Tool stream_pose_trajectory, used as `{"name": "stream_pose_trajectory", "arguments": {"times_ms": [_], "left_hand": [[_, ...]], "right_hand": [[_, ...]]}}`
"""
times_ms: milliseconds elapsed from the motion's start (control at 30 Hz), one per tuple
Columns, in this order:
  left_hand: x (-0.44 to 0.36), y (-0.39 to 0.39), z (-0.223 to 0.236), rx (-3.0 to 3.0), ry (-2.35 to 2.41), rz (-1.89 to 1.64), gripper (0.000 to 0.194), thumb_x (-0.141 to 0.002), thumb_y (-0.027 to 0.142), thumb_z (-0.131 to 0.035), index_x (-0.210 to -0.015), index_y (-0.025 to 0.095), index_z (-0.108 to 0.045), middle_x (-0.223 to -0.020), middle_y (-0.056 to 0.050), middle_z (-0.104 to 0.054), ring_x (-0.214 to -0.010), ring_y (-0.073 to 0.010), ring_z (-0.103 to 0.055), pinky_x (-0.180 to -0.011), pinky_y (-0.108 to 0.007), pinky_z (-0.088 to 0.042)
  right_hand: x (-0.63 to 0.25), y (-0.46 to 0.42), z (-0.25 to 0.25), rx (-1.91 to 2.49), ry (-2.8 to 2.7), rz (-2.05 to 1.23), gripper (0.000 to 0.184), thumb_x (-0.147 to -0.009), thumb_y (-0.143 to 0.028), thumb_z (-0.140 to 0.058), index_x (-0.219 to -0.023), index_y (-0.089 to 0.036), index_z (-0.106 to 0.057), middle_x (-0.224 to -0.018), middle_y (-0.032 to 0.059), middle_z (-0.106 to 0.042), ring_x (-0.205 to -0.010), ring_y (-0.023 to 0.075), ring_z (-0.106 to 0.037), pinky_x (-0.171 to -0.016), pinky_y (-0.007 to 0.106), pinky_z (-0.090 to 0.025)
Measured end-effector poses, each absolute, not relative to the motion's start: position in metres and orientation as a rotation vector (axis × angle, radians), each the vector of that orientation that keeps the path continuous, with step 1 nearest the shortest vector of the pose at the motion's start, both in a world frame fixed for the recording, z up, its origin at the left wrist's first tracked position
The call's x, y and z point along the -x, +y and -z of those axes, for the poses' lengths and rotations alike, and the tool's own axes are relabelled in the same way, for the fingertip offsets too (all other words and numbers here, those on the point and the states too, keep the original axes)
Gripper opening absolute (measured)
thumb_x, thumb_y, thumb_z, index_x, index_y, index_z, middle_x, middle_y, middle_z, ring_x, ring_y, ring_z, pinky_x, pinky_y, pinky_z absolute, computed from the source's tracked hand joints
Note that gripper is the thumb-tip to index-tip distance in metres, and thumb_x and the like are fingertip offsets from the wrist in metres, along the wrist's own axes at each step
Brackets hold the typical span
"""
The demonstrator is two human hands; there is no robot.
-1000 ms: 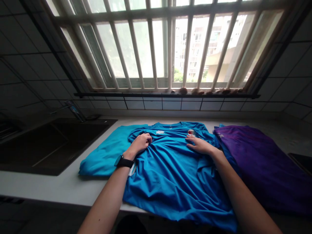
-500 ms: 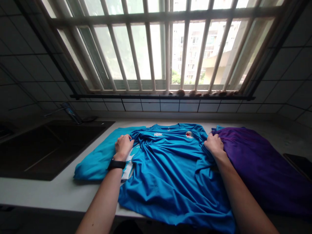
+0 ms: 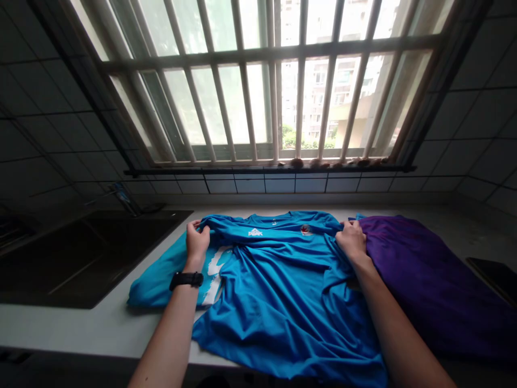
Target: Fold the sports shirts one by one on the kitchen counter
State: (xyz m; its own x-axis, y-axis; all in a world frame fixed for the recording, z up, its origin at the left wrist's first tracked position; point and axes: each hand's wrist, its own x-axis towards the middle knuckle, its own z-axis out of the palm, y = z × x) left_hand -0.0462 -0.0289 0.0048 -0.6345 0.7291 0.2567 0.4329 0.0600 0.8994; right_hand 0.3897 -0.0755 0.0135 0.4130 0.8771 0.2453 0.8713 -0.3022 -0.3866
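A blue T-shirt (image 3: 283,285) with a white PEAK logo lies crumpled on the counter, its collar toward the window. My left hand (image 3: 197,240) pinches the shirt's shoulder edge, and a black watch (image 3: 186,280) sits on that wrist. My right hand (image 3: 351,240) grips the opposite shoulder, beside a purple garment (image 3: 424,280). Partly hidden under the shirt's left side is a turquoise garment (image 3: 161,283) with white print (image 3: 215,272).
The white countertop (image 3: 72,328) ends in a front edge near me. A dark sink (image 3: 81,258) with a faucet (image 3: 125,196) lies to the left. A flat black object (image 3: 495,275) rests at the right. A barred window (image 3: 262,91) with small brown objects (image 3: 297,163) on its sill stands behind.
Both hands have moved from the shirt's chest out to its shoulders and taken hold. The shirt's top has been drawn up, and more white print shows on the turquoise garment.
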Motion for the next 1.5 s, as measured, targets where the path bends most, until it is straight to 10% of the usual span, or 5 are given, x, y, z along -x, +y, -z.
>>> {"name": "stream_pose_trajectory", "arguments": {"times_ms": [233,433,867,1100,1500], "left_hand": [[0.021,-0.046,-0.003,-2.012,2.237,-1.051,0.042,-0.071,0.015,-0.077,-0.112,0.024,-0.074,-0.162,-0.012,-0.044,-0.155,-0.0405,-0.034,-0.125,-0.052,-0.035],[0.016,-0.042,-0.001,-2.296,2.043,-0.588,0.029,-0.083,0.016,-0.064,-0.104,0.026,-0.082,-0.131,-0.008,-0.074,-0.123,-0.0303,-0.067,-0.12,-0.048,-0.04],[0.009,-0.048,-0.007,-2.223,2.366,-0.835,0.042,-0.095,0.014,-0.045,-0.116,0.024,-0.08,-0.124,-0.012,-0.073,-0.118,-0.0305,-0.065,-0.102,-0.045,-0.049],[0.01,-0.046,-0.006,-2.255,2.23,-0.566,0.046,-0.089,0.015,-0.051,-0.128,0.023,-0.075,-0.115,-0.011,-0.076,-0.111,-0.0287,-0.069,-0.097,-0.04,-0.05],[0.005,-0.038,0.007,-2.476,1.783,-0.322,0.046,-0.094,0.031,-0.048,-0.132,0.024,-0.074,-0.15,-0.007,-0.063,-0.142,-0.0266,-0.055,-0.12,-0.041,-0.041]], "right_hand": [[-0.393,-0.074,-0.005,2.305,-1.829,-0.036,0.044,-0.096,-0.022,-0.048,-0.133,-0.013,-0.07,-0.133,0.0208,-0.067,-0.122,0.0353,-0.064,-0.098,0.044,-0.05],[-0.394,-0.069,-0.004,2.222,-1.767,0.126,0.045,-0.094,-0.018,-0.047,-0.131,-0.016,-0.073,-0.138,0.0193,-0.065,-0.126,0.0328,-0.061,-0.101,0.043,-0.049],[-0.395,-0.06,0.007,1.941,-1.932,-0.015,0.045,-0.101,-0.017,-0.04,-0.127,-0.014,-0.076,-0.13,0.0155,-0.069,-0.114,0.0233,-0.069,-0.102,0.027,-0.049],[-0.383,-0.069,0.007,2.253,-1.843,-0.01,0.047,-0.102,-0.025,-0.037,-0.125,-0.007,-0.074,-0.159,0.0231,-0.05,-0.148,0.0366,-0.044,-0.122,0.059,-0.032],[-0.371,-0.067,0.004,1.978,-2.28,-0.37,0.056,-0.109,-0.042,-0.032,-0.161,-0.028,-0.043,-0.172,0.0078,-0.031,-0.16,0.031,-0.024,-0.125,0.065,-0.024]]}}
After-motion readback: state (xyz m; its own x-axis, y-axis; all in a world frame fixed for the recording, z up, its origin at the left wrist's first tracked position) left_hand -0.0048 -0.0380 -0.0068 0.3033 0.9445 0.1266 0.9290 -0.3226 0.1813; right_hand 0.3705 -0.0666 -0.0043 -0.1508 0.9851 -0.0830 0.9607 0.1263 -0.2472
